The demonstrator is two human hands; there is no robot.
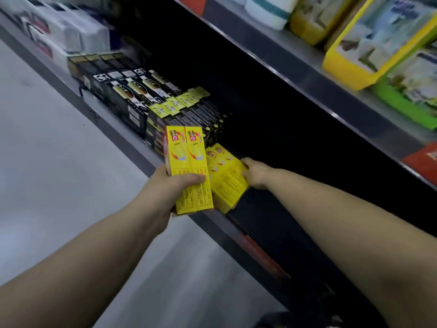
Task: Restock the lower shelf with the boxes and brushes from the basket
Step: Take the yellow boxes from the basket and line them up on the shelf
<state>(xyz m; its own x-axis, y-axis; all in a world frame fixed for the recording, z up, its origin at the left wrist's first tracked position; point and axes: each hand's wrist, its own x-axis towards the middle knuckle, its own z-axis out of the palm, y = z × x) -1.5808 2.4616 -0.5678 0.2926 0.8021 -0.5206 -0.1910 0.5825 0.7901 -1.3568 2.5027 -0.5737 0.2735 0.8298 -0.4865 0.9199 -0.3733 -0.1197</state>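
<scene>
Pair of yellow boxes [189, 162] gripped upright in my L hand [165, 188], thumb across the fronts, above the lower shelf [123, 140] front edge. R hand [255, 174] grips the flat yellow boxes [224, 181] lying at that edge, just beside the pair. Black boxes [132, 98] further along the shelf.

Shelf recess [272, 102] beyond the fingers [246, 166] crushed to black. Floor [47, 162] left of them evenly lit. Goods [378, 43] up-right of them motion-blurred. Wide-angle tilt.

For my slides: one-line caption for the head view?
Left hand holds two yellow boxes; right hand grips a second pair at the lower shelf edge.
</scene>
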